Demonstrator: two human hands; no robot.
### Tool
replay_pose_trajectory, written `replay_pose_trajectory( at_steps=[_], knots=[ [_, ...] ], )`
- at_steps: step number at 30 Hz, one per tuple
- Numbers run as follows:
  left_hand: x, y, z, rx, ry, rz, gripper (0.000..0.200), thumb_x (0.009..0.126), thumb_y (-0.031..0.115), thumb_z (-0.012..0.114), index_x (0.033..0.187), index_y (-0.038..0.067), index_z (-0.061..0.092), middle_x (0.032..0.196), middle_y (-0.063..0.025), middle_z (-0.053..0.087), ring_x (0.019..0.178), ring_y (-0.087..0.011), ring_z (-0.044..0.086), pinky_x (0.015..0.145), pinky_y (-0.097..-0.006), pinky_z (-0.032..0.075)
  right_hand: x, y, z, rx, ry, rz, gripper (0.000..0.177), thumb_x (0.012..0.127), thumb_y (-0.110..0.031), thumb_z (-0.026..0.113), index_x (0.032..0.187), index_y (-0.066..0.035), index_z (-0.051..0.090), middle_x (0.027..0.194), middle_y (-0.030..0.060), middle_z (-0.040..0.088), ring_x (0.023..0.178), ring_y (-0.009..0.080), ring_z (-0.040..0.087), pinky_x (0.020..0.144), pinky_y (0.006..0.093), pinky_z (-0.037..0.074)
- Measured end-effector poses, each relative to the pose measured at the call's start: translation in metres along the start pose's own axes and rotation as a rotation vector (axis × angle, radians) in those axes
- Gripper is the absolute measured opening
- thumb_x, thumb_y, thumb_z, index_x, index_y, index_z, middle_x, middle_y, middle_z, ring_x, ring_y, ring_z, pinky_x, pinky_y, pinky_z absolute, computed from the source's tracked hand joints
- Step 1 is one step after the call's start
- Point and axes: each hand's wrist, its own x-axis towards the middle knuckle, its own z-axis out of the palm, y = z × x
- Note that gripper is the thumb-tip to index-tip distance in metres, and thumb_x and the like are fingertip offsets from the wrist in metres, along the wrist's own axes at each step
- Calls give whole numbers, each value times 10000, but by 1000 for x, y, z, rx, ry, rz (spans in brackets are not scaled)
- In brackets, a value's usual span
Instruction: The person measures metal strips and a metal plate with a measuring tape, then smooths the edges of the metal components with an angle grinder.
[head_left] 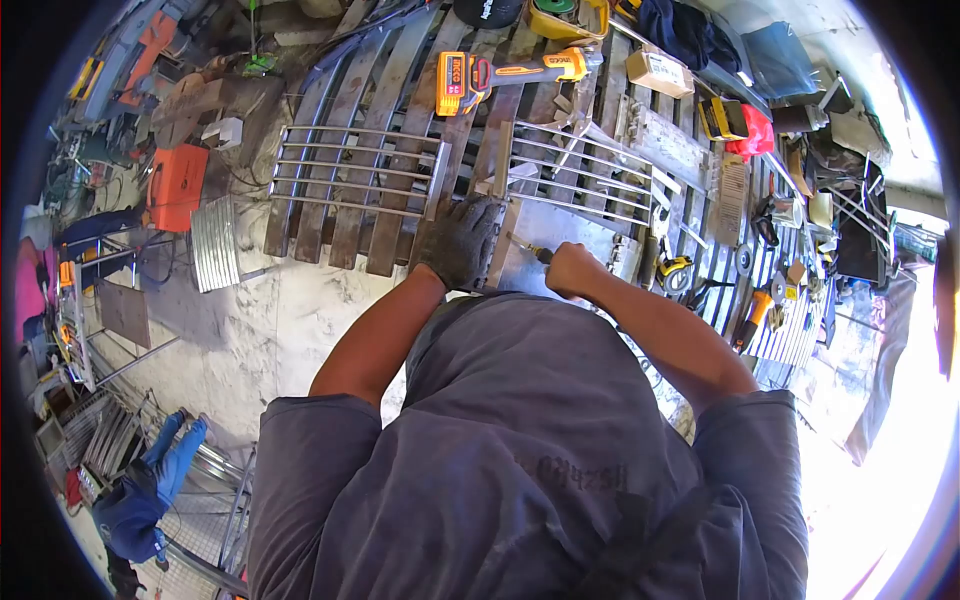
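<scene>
Screwdriver-like tool (543, 255) clasped in bare right hand (572, 270), tip at metal plate (590, 232); can't tell if it touches. Plate lies on slatted wooden counter (385, 245), just in front of person's waist. Gloved left hand (460, 243) at plate's left edge, can't tell if gripping. Barred metal frames beyond, one left (355, 167), one right (580, 178). Farther up: orange cordless tool (520, 73), cardboard box (660, 74) to its right.

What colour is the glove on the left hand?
The glove is dark grey, nearly black, as the head view shows.
</scene>
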Motion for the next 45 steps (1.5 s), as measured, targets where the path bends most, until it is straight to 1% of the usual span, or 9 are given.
replay_pose_trajectory(
  at_steps=[6,9,15,18,24,28,35,40,45],
  knots=[
    [1,-1,7,-45,-14,-44,572,968,206,663,1502,14,587,1495,-196,587,1430,-410,530,1245,-536,400,-11,-3,13,352,151,137,511,977,-412,709,1071,82,799,1089,354,768,1049,518,764,944,563,621],
    [3,-1,3,-64,-19,-40,564,1014,236,629,1538,34,576,1534,-171,581,1465,-386,524,1226,-519,413,-13,-6,12,323,157,152,491,983,-378,651,1116,72,795,1179,340,768,1117,511,756,998,551,613],
    [4,18,-11,57,-1,-38,551,942,244,690,1443,23,629,1349,-159,646,1258,-378,614,1089,-493,507,1,12,12,202,146,14,699,1020,-611,652,1185,59,765,1180,328,766,1167,496,735,1043,549,580],
    [11,87,-45,-4,-825,135,517,939,262,683,1406,41,662,1253,-137,677,1174,-368,636,1023,-492,533,0,26,-3,302,172,-111,802,1052,-713,563,1160,58,754,1144,335,764,1159,509,724,1038,565,563],
    [0,124,81,-93,-67,536,432,997,263,636,1391,92,684,1344,-175,692,1238,-364,653,1071,-473,529,1,26,-12,244,183,-138,747,1144,-613,440,1133,69,746,1065,350,752,1091,531,714,1009,581,541],
    [17,153,136,-385,-202,65,357,1037,306,637,1324,104,697,1346,-180,700,1253,-386,652,1103,-530,492,11,29,-4,193,234,-171,751,1154,-595,419,1061,72,751,1039,365,744,1081,541,713,1016,575,545],
    [26,161,137,-413,-390,-36,357,1003,340,695,1284,119,702,1284,-169,712,1225,-387,662,1081,-514,494,-7,8,-34,204,50,-80,833,1153,-630,384,1053,105,764,1087,390,745,1102,562,715,1013,587,554],
    [27,158,154,-444,-385,-89,507,1031,407,643,1449,121,623,1464,-176,634,1371,-363,595,1180,-491,443,-10,1,-41,147,53,-78,891,1149,-663,361,1050,123,768,1090,414,738,1127,583,706,1026,597,555],
    [16,161,169,-391,-229,-52,632,1038,419,621,1603,153,525,1595,-178,567,1453,-381,549,1231,-530,404,-22,-15,-63,-76,-27,-243,837,1175,-622,301,1313,93,713,1222,416,709,1161,577,703,1020,608,560]
  ],
)
